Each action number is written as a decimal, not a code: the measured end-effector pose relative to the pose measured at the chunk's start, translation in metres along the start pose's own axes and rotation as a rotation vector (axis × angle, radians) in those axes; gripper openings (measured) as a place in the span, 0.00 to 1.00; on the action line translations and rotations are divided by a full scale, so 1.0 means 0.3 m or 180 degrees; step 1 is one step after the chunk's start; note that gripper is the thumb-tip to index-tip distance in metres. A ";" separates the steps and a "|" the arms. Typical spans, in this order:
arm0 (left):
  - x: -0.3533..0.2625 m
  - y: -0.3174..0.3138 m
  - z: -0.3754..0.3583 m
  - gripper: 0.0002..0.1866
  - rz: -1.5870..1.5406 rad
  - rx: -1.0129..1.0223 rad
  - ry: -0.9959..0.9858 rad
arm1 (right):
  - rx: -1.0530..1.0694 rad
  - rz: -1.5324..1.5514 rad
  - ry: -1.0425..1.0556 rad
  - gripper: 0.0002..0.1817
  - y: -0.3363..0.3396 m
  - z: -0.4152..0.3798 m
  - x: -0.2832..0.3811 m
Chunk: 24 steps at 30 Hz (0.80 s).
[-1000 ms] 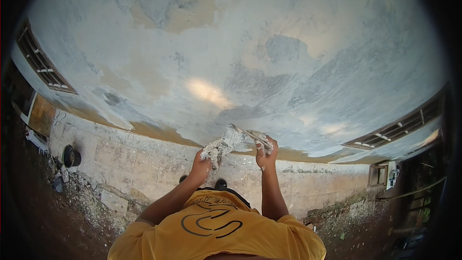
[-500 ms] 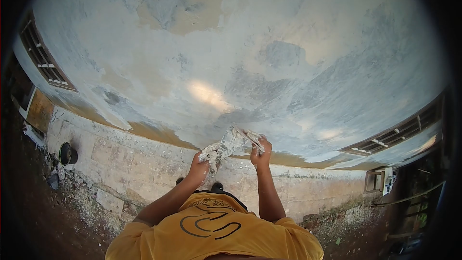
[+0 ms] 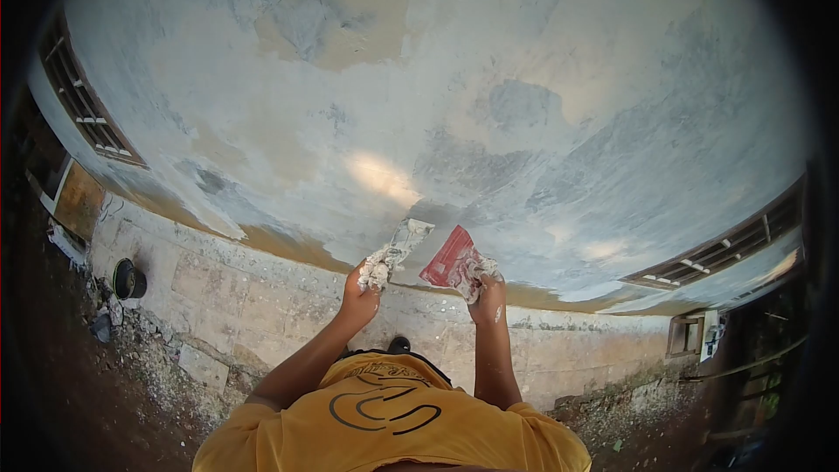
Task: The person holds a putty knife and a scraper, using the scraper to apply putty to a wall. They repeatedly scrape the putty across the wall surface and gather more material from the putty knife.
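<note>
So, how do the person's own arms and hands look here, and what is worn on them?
Both forearms are bare, with no gloves, watch or bands visible. The left hand and the right hand show pale smears of plaster on the fingers. Short yellow sleeves cover the upper arms; they belong to a yellow shirt that has a dark curved logo and a dark collar edge.

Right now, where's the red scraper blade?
In the head view the red scraper blade is held up in the right hand, just right of centre, close beside the putty-caked knife in the left hand, before the patched wall.
</note>
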<state>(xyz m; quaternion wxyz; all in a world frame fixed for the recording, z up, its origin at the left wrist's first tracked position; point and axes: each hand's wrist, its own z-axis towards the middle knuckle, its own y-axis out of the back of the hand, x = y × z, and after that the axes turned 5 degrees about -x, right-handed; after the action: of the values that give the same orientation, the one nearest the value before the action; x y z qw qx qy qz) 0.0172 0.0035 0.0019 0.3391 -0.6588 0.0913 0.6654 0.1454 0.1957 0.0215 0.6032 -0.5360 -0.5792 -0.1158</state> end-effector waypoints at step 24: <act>0.185 0.048 -0.024 0.23 0.1418 0.0288 -0.0549 | 0.0354 0.0577 0.0738 0.21 0.013 0.017 0.180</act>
<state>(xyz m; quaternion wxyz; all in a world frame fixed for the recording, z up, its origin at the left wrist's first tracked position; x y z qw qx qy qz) 0.0202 0.0069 -0.0558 0.2197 -0.5472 0.2348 0.7728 0.1617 0.2272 0.0625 0.7027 -0.5349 -0.4605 -0.0896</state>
